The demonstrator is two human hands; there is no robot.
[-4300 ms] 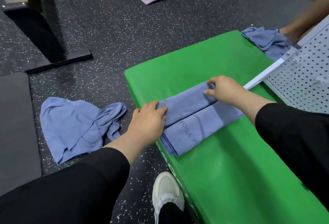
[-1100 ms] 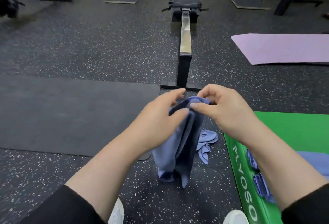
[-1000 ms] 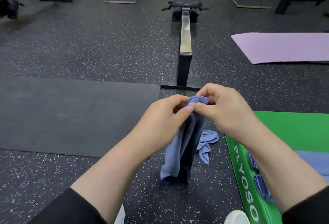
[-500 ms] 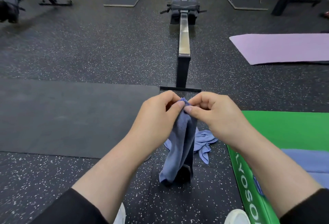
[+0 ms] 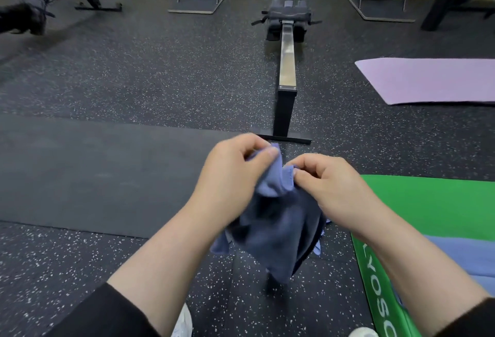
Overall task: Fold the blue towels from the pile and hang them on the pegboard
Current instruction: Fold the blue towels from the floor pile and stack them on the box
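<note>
A blue towel is pinched by its upper edge between the left hand and the right hand, hanging unfolded above the floor just left of the green mat. On the mat, what seems to be a folded towel lies partly hidden by the right forearm. No pegboard is seen, so folding this towel and all hanging are judged still to be done.

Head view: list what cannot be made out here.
- Pegboard: out of the head view's frame.
- Blue towel: lower part motion-blurred; the left hand and right hand cover its pinched corners.
- Folded towel on the green box: cut off by the right edge, forearm across it.
</note>
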